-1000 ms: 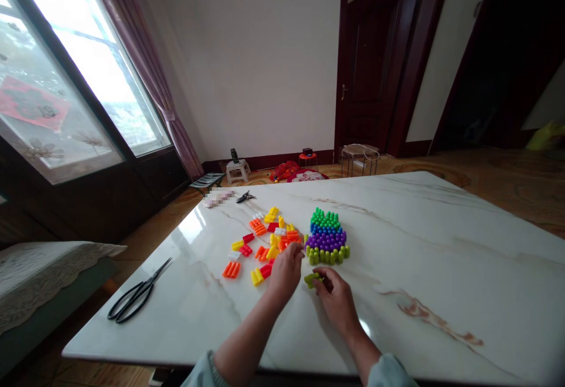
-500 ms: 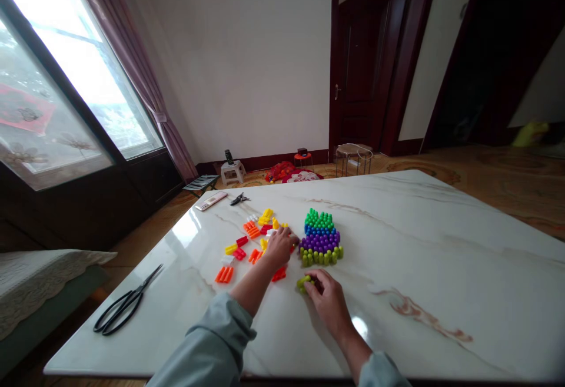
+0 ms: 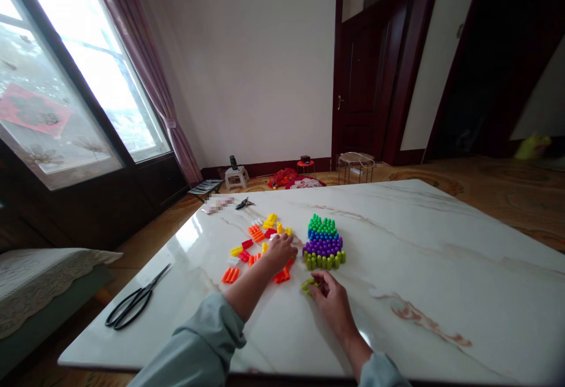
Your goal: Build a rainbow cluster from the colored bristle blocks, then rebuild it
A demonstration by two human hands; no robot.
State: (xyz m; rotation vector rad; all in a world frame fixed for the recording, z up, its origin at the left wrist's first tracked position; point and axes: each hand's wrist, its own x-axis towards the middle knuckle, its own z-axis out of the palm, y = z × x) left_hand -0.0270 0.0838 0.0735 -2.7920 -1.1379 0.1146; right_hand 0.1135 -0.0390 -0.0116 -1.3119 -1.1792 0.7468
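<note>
My right hand (image 3: 330, 294) pinches olive-green plastic pegs (image 3: 308, 285) between thumb and fingers, low over the table in front of the upright rows. My left hand (image 3: 281, 251) reaches into the scattered pieces with its fingers curled downward; their tips are partly hidden, and what they grip cannot be made out. Orange-red pieces (image 3: 282, 277) lie just below that hand. To its right stand upright pegs packed in colour bands: green pegs (image 3: 321, 223) at the back, blue pegs (image 3: 324, 236), purple pegs (image 3: 323, 248), and olive pegs (image 3: 324, 261) in front.
Loose orange pieces (image 3: 230, 275), yellow pieces (image 3: 270, 221) and red pieces (image 3: 247, 244) spread left of the rows. Long-handled black scissors (image 3: 138, 298) lie at the table's left. A partly blurred phone-like object (image 3: 218, 204) and small black pliers (image 3: 244, 203) lie near the far edge.
The camera view has shifted slightly, so the table sits a little lower and further right. Both hands stay in nearly the same places; the olive pegs remain in my right hand.
</note>
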